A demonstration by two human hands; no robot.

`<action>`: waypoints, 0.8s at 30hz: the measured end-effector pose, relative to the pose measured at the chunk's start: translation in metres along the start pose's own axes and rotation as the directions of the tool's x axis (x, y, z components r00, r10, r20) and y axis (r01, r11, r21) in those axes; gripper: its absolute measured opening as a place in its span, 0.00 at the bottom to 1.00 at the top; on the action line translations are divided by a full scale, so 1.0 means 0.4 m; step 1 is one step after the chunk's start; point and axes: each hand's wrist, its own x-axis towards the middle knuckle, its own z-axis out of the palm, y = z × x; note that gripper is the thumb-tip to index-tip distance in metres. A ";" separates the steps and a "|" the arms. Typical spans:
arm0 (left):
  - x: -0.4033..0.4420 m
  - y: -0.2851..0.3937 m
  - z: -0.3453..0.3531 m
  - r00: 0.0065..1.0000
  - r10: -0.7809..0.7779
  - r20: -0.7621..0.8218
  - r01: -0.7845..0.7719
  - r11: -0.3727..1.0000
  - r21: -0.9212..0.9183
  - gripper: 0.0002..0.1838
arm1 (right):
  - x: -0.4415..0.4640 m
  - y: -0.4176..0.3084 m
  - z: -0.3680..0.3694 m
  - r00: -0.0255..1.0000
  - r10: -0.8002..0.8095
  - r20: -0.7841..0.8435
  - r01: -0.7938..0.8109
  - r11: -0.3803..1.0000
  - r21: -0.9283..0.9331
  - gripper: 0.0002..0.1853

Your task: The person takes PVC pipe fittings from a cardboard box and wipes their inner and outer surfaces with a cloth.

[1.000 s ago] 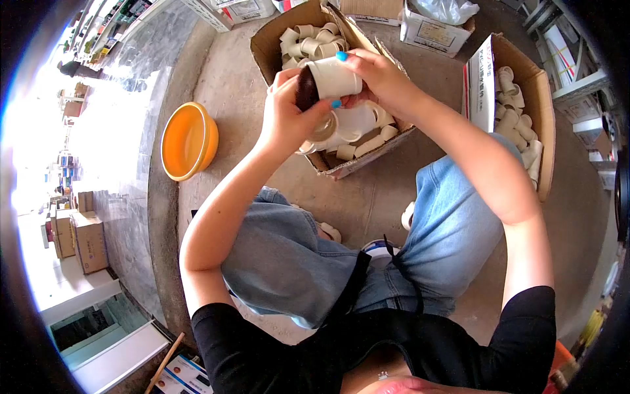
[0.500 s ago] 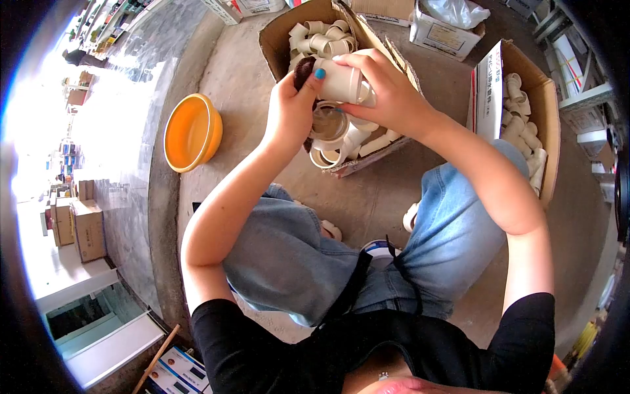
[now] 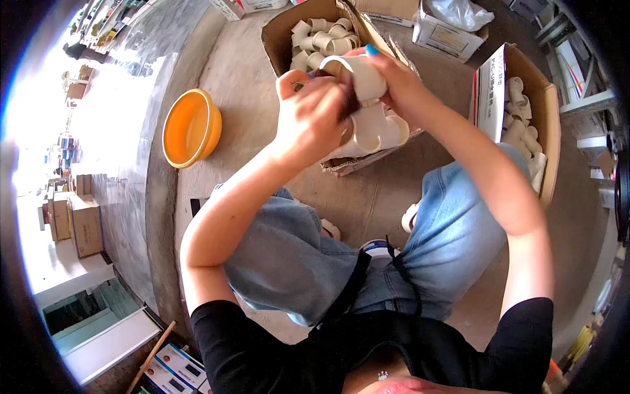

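My right hand (image 3: pixel 401 82) grips a white plastic pipe fitting (image 3: pixel 369 77) from its right side, with its open end facing left. My left hand (image 3: pixel 308 115), smeared a little by motion, is closed around a dark brown cloth-like pad (image 3: pixel 350 98) at the fitting's open end. Whether the pad reaches inside the fitting is hidden by the fingers. Just below the hands, a larger white fitting (image 3: pixel 371 128) lies in the front part of an open cardboard box (image 3: pixel 279 46). More white pipe elbows (image 3: pixel 321 41) fill the back part of that box.
A yellow basin (image 3: pixel 211 134) stands on the floor to the left. At the right is another cardboard box (image 3: pixel 550 125) of white fittings (image 3: pixel 522 125). A white carton (image 3: pixel 446 36) with a plastic bag sits behind. My knees flank the floor before the box.
The fitting has turned so its open end faces left and up. My left hand has moved from holding its side to closing around the dark pad at that end.
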 end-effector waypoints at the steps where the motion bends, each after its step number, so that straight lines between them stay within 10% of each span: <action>1: -0.002 0.000 -0.002 0.995 0.100 -0.005 -0.099 0.993 0.065 0.09 | 0.001 0.013 0.002 0.994 -0.105 -0.024 0.105 0.994 -0.024 0.24; 3: -0.005 0.001 -0.003 0.955 0.298 0.007 -0.294 0.937 0.188 0.07 | -0.007 0.029 0.004 0.948 -0.312 -0.070 0.306 0.949 -0.078 0.23; 7: -0.014 0.012 0.018 0.916 0.400 -0.028 -0.391 0.907 0.155 0.08 | -0.024 -0.007 -0.011 0.971 -0.241 0.000 0.236 0.950 -0.205 0.18; 11: -0.016 -0.009 0.024 0.659 0.717 0.227 -0.733 0.680 -0.020 0.06 | 0.014 -0.050 -0.066 0.965 0.235 0.113 -0.253 0.950 0.184 0.17; 17: -0.028 -0.006 0.079 0.908 0.415 0.057 -0.409 0.908 -0.089 0.07 | -0.008 -0.024 -0.043 0.950 -0.250 -0.188 0.179 0.928 -0.326 0.16; 19: -0.022 -0.008 0.068 0.994 0.035 0.102 -0.021 0.990 -0.136 0.08 | -0.034 -0.032 -0.041 0.795 -0.603 0.068 0.397 0.431 -0.810 0.14; 21: -0.006 0.010 0.059 0.939 -0.342 0.035 0.337 0.896 -0.290 0.09 | -0.015 0.004 -0.033 0.511 -0.806 0.298 0.576 0.064 -0.815 0.12; 23: 0.001 0.048 0.053 0.714 -0.654 0.251 0.637 0.459 -0.619 0.09 | 0.006 0.028 -0.031 0.474 -0.832 0.288 0.642 0.102 -0.760 0.11; 24: -0.003 0.060 0.052 0.737 -0.639 0.219 0.619 0.508 -0.600 0.09 | 0.006 0.031 -0.031 0.457 -0.844 0.280 0.670 0.119 -0.733 0.10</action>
